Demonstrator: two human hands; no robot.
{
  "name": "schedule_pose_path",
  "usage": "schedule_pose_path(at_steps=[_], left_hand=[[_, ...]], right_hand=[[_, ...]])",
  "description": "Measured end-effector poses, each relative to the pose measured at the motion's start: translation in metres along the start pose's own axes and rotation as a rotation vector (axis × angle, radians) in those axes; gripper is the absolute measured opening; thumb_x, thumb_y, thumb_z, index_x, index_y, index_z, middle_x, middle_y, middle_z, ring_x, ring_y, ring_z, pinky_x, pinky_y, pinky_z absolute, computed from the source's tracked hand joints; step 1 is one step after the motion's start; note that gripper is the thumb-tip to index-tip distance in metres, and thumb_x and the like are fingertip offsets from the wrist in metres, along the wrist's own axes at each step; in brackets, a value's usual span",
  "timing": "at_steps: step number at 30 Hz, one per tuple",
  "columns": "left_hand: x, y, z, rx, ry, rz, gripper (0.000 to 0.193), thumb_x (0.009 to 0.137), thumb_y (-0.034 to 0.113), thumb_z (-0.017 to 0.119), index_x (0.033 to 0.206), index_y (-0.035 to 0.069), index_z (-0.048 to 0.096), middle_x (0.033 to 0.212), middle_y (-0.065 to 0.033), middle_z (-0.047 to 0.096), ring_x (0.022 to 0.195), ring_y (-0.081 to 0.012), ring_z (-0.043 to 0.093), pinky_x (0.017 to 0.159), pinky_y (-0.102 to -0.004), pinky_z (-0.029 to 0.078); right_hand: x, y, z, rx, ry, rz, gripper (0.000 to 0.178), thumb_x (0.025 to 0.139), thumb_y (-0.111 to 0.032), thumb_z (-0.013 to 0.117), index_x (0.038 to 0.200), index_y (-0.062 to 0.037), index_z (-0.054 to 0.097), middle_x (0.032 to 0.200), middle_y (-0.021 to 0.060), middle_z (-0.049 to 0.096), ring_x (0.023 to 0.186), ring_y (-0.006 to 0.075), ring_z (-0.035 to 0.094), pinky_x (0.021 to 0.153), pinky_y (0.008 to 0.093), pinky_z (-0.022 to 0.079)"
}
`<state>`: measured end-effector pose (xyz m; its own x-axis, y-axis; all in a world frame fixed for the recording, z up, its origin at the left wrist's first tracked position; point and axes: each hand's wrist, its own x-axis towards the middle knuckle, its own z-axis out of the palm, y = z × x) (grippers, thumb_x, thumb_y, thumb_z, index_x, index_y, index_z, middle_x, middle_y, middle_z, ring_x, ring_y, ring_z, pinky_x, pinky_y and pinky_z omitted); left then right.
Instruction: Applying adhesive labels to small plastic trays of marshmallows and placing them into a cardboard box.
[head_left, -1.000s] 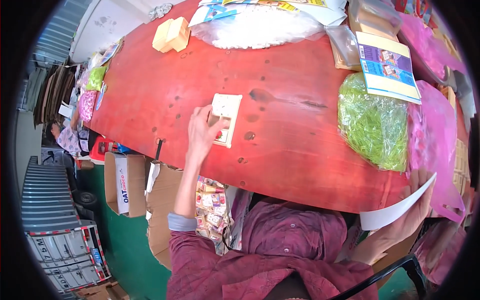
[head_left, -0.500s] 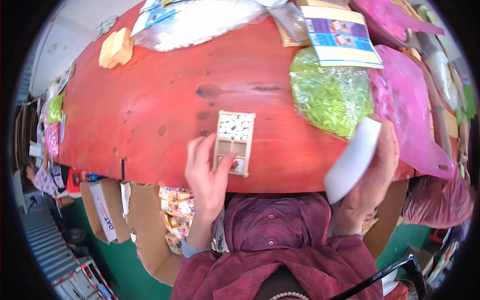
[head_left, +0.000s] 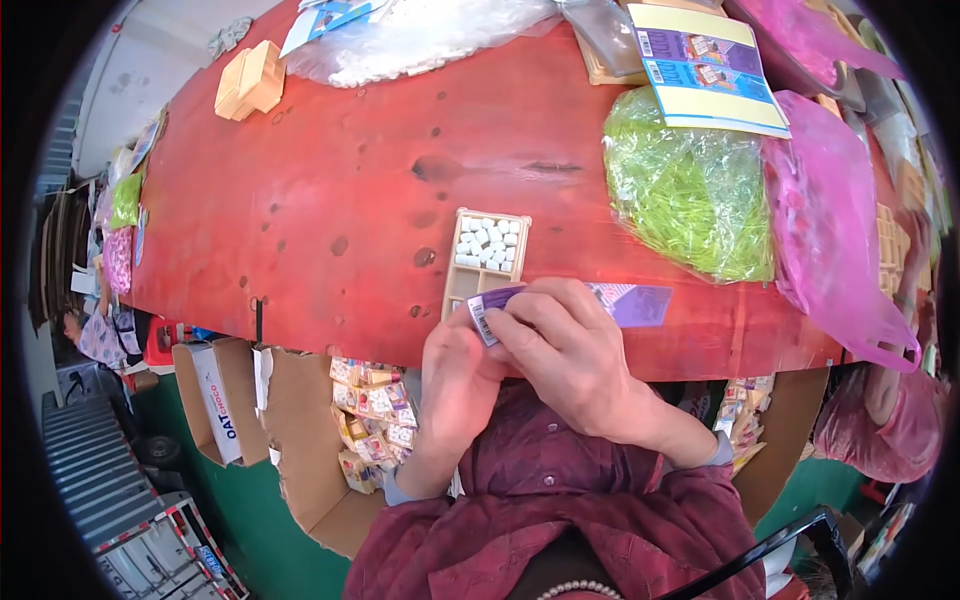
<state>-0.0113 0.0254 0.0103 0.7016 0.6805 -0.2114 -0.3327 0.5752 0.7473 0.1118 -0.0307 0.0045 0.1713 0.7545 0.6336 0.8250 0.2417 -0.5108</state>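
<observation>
A small pale tray [head_left: 526, 232] lies on the red table in front of me, with white pellet-like pieces [head_left: 487, 243] in its far compartment. My hands cover its near end. Between both hands, just above that end, is a narrow purple printed card strip [head_left: 640, 304]. My right hand [head_left: 575, 360] is closed on the strip, fingers bent over its middle. At the strip's left end, my left hand [head_left: 460, 380] grips it with thumb and fingers, partly hidden behind the right fingers.
A clear bag of green shreds [head_left: 690, 190], printed sheets [head_left: 712, 70] and a pink plastic bag [head_left: 820, 210] lie at right. White pieces in clear plastic [head_left: 410, 45] and stacked pale trays [head_left: 250, 80] are far off. Cardboard boxes [head_left: 300, 440] stand below the edge. Another person's arm [head_left: 885, 385] shows at right.
My right hand has come left with the strip, turning its printed purple side into view. My left hand has left the tray's side and now meets the strip.
</observation>
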Motion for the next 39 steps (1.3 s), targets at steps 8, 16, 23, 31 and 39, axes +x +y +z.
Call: schedule_pose_path(at_steps=[8, 16, 23, 31, 39], left_hand=[[0.005, 0.001, -0.038, -0.005, 0.108, 0.025, 0.032, 0.085, 0.006, 0.055, 0.114, -0.005, 0.049, 0.1, -0.0164, 0.06, 0.088, -0.0245, 0.062, 0.078, -0.0415, 0.053], [0.003, 0.001, -0.048, 0.326, 0.274, 0.169, 0.02, 0.078, -0.004, 0.06, 0.098, -0.004, 0.058, 0.091, -0.0137, 0.063, 0.083, -0.0194, 0.063, 0.077, -0.032, 0.052], [0.024, -0.006, -0.057, 0.608, 0.481, 0.376, 0.02, 0.076, -0.003, 0.066, 0.095, -0.006, 0.062, 0.087, -0.011, 0.066, 0.079, -0.0123, 0.061, 0.074, -0.0237, 0.049], [0.037, -0.008, -0.068, 0.692, 0.507, 0.372, 0.021, 0.076, -0.002, 0.067, 0.097, -0.006, 0.062, 0.084, -0.0067, 0.065, 0.076, -0.0097, 0.059, 0.073, -0.0228, 0.049], [0.045, -0.008, -0.081, 0.699, 0.474, 0.278, 0.015, 0.076, -0.003, 0.065, 0.091, -0.004, 0.063, 0.079, -0.0027, 0.064, 0.073, -0.0066, 0.057, 0.068, -0.0212, 0.047]], right_hand=[[-0.008, 0.021, -0.032, 0.052, -0.231, 0.426, 0.055, 0.06, -0.015, 0.074, 0.11, 0.0014, 0.055, 0.099, 0.0131, 0.058, 0.094, 0.0317, 0.052, 0.081, 0.0379, 0.043], [-0.035, 0.016, -0.012, 0.561, -0.199, 0.864, 0.01, 0.073, -0.003, 0.068, 0.079, 0.003, 0.063, 0.069, 0.0036, 0.058, 0.065, 0.0087, 0.053, 0.057, 0.024, 0.041], [-0.027, 0.017, 0.013, 0.438, -0.131, 0.837, 0.011, 0.075, -0.007, 0.069, 0.076, 0.0015, 0.061, 0.066, 0.0037, 0.059, 0.062, 0.0075, 0.053, 0.056, 0.0234, 0.042], [-0.013, 0.027, 0.032, 0.42, -0.076, 0.959, 0.019, 0.072, -0.014, 0.074, 0.071, -0.0001, 0.06, 0.059, 0.0013, 0.058, 0.057, 0.004, 0.049, 0.052, 0.021, 0.041], [-0.011, 0.03, 0.04, 0.394, -0.142, 0.982, 0.02, 0.073, -0.016, 0.073, 0.07, 0.0003, 0.061, 0.056, 0.0022, 0.058, 0.052, 0.0041, 0.049, 0.048, 0.0216, 0.04]])
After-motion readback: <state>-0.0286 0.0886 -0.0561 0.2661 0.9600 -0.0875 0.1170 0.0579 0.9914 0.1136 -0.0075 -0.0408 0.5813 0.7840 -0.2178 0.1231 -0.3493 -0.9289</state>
